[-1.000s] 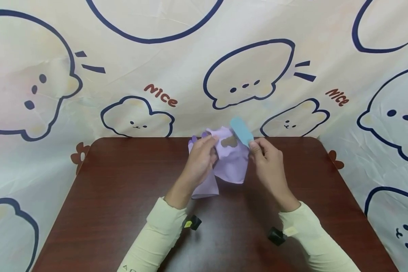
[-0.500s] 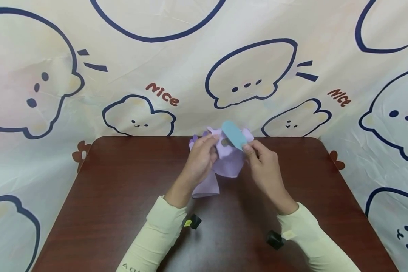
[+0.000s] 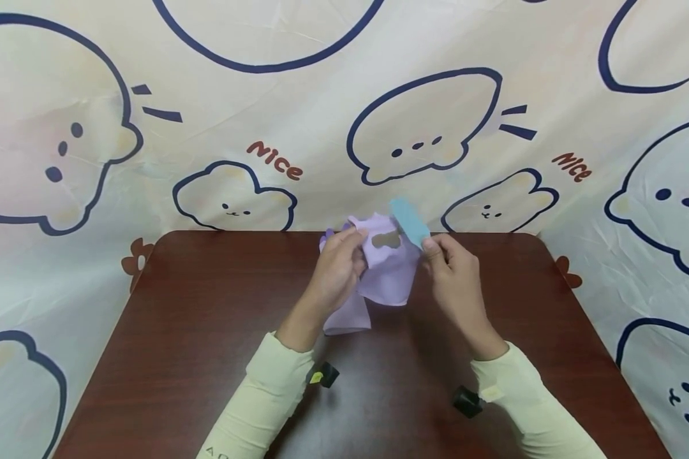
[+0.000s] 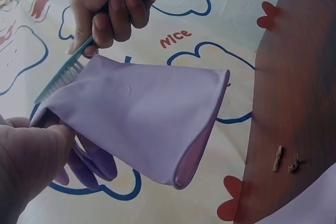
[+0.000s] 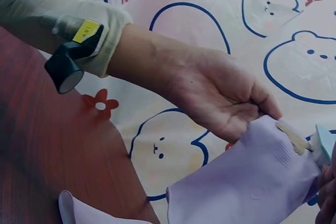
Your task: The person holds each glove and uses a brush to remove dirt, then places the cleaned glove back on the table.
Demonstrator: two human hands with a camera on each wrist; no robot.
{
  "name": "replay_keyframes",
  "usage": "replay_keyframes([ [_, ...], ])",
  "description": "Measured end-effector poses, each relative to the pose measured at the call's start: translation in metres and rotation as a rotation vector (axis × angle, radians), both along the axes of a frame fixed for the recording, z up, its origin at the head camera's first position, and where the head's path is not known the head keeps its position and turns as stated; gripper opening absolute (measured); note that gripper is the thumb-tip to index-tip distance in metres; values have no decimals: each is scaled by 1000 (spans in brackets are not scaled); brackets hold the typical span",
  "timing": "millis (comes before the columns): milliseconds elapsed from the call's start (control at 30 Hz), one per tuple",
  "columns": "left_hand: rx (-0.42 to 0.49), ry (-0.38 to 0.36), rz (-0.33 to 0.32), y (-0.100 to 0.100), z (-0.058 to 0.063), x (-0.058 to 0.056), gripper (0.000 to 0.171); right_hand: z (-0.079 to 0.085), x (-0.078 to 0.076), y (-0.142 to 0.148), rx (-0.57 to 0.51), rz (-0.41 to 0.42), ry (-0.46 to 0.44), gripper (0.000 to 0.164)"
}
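My left hand (image 3: 335, 271) pinches a light purple rubber glove (image 3: 387, 280) near its finger end, raised above the table. A brown muddy patch (image 3: 386, 240) marks the glove's surface. In my right hand (image 3: 453, 264) is a light blue scrub brush (image 3: 410, 222), gripped by its near end. In the left wrist view the brush's white bristles (image 4: 68, 74) press along the glove's edge, beside darker purple fingertips of a glove (image 4: 92, 169) hanging below. A second purple cuff (image 3: 347, 319) lies beneath my left hand, its upper part hidden.
A dark brown wooden table (image 3: 207, 306) spreads below. Two small brown scraps (image 4: 277, 158) lie on it in the left wrist view. A white cloth backdrop (image 3: 321, 121) with cartoon drawings stands right behind the table's far edge.
The brush has swept left across the muddy patch and come back right and up, uncovering the patch again. My left hand has kept its hold on the glove, nearly still.
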State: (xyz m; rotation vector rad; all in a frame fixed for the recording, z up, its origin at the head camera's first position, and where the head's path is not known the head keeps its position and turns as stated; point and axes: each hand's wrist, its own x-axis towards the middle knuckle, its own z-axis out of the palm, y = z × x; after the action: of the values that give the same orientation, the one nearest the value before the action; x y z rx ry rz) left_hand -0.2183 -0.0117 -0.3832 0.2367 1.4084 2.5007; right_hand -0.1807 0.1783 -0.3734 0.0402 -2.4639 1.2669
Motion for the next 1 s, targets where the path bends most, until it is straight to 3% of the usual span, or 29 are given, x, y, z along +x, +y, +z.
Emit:
replay_keyframes([
  [100,-3,-12,-6,3,-1,-1,39,0,1,2,-28,-4,19,38],
  [200,-19,-18,-25,7,-3,-1,38,1,4,1,-38,44,21,35],
  [333,34,3,-76,12,-5,-2,44,1,8,-6,-84,147,-47,34],
  [433,94,14,-105,13,-6,-3,49,1,8,-7,-114,175,-102,34],
  [667,51,10,-98,8,-5,-2,49,2,6,-4,-118,134,-104,36],
  [1000,13,-7,-31,2,-4,0,41,7,3,3,-100,43,-75,42],
])
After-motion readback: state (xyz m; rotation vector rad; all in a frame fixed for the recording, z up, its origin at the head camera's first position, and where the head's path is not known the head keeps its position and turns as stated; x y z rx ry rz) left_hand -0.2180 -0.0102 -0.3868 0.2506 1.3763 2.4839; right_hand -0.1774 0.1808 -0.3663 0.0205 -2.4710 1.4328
